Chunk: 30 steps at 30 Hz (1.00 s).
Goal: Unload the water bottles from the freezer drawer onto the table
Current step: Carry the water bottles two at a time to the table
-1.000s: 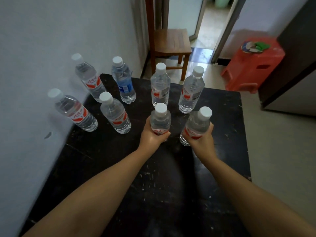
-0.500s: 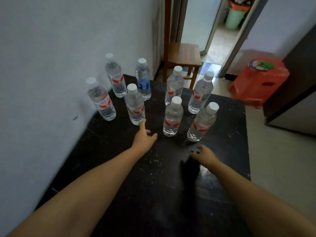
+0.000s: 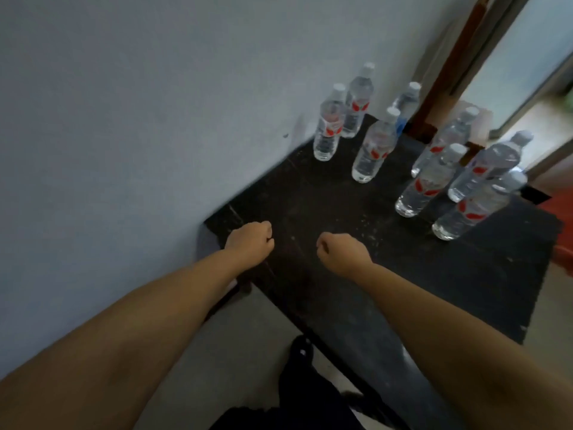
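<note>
So the bench (image 3: 310, 193) is a black, scuffed-up thing with pale scratches and specks all over the top, shoved right up against a plain grey-white wall (image 3: 139, 103) on its left side. The whole shot is tilted and a bit motion-blurred. Past the far end there's a brown wooden door frame (image 3: 446, 66) and a brighter doorway beyond it, and a sliver of something red-orange (image 3: 562, 209) peeks in at the right edge, too cropped to tell what it is. Grey floor (image 3: 235, 346) shows below the bench's near edge, plus a dark shoe (image 3: 302, 352) and dark clothing at the bottom.

Water bottles: eight of them, all standing upright at the far end of the bench, clear plastic with white caps, all capped and look full of water. Two bottles (image 3: 329, 124) (image 3: 358, 102) stand closest to the wall, one just behind the other. One (image 3: 375, 147) stands a bit more toward the middle, and behind it is the blue-label bottle (image 3: 404, 105); the rest have red-and-white labels. The other four (image 3: 446, 141) (image 3: 431, 181) (image 3: 486, 166) (image 3: 477, 206) are bunched together near the right edge, overlapping each other in view.

Both hands are over the near part of the bench, well apart from the bottles. Left hand (image 3: 249, 242) is near the wall-side corner, fingers curled in, nothing in it. Right hand (image 3: 341, 252) is just beside it, also curled into a loose fist and holding nothing.
</note>
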{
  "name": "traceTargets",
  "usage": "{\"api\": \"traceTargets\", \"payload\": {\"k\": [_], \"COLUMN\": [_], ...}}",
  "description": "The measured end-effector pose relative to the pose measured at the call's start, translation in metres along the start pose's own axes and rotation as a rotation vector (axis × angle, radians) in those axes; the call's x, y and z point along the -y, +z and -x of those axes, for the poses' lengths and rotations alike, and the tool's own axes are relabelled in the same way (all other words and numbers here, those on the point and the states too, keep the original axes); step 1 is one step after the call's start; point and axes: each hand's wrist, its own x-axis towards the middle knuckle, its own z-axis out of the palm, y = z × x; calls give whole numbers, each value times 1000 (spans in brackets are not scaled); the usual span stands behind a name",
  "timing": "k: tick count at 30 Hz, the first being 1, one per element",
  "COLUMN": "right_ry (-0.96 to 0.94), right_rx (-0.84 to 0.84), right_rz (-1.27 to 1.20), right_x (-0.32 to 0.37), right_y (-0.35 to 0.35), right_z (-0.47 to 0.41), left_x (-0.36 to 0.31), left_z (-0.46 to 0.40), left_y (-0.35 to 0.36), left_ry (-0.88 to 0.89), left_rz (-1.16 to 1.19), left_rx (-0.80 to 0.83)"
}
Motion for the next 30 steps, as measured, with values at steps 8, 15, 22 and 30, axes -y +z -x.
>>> {"api": "traceTargets", "payload": {"k": [8, 15, 22, 30], "right_ry": [-355, -713, -1082, -1525], "right_rx": [369, 380, 431, 539], "right_rz": [304, 440, 618, 758], "right_x": [149, 261, 353, 432], "right_y": [76, 122, 163, 206], "right_z": [18, 25, 41, 107], "left_x": [140, 218, 231, 192], "left_z": [152, 264, 354, 445], "left_y": [9, 31, 56, 104], "left_ry": [-375, -736, -1108, -1606], "left_rz": [146, 302, 444, 642], "left_rx": [-123, -226, -380, -561]}}
